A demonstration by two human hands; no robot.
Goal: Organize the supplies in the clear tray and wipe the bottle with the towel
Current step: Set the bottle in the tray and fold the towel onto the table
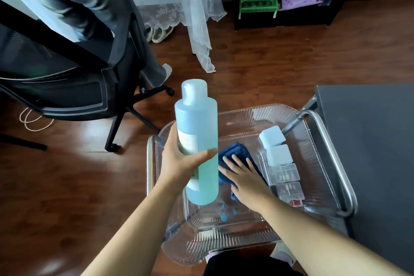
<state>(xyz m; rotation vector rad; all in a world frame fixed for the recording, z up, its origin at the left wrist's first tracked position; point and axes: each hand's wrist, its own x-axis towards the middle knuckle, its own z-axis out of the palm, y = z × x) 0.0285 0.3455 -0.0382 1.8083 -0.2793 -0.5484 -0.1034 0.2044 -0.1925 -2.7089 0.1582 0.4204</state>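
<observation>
So the blue bottle (pixel 197 141) is up in the middle of the frame, lifted over the clear tray (pixel 264 251), with the left hand (pixel 181 159) wrapped round its lower half. Right hand (pixel 244 177) lies flat, fingers spread, on the dark blue towel (pixel 235 152) inside the tray. Small boxes (pixel 280 159) already sit lined up along the tray's right side, so sorting looks mostly done. Wiping looks not yet started, I'd guess.
</observation>
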